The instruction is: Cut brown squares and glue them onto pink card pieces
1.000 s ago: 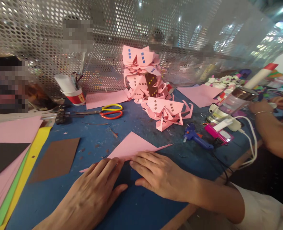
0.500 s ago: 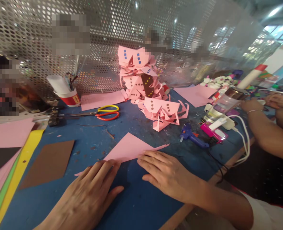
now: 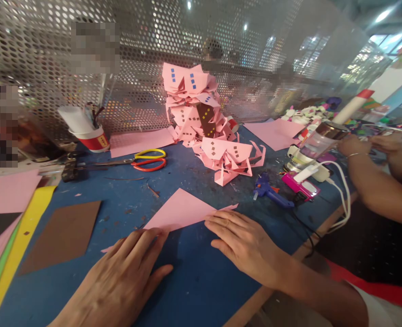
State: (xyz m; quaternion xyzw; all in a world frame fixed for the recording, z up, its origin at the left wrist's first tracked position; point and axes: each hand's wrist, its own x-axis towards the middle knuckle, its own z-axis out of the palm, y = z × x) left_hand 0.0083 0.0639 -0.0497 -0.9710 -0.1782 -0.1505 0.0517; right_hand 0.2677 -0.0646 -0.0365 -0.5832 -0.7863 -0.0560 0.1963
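A folded pink paper (image 3: 180, 210) lies on the blue table (image 3: 201, 290), its peak pointing away from me. My left hand (image 3: 119, 272) rests palm down on its left end, fingers laid flat over the lower edge and thumb apart. On the right end lies my right hand (image 3: 248, 243), its fingers stretched out flat along the edge. Thin pink tips of the paper stick out beyond both hands. Behind it stands a stack of folded pink paper figures (image 3: 192, 106), with one more pink figure (image 3: 230, 156) in front.
Scissors (image 3: 149, 160), a cup of tools (image 3: 93, 138) and brown paper (image 3: 62, 234) are to the left. A blue glue gun (image 3: 272, 193), a pink device (image 3: 301, 186) and a white cable (image 3: 348, 200) lie to the right, near another person's arms (image 3: 381, 181).
My right hand has slid slightly right along the paper's edge. My left hand stays on the left end. The whole view has shifted a little, so things appear farther left.
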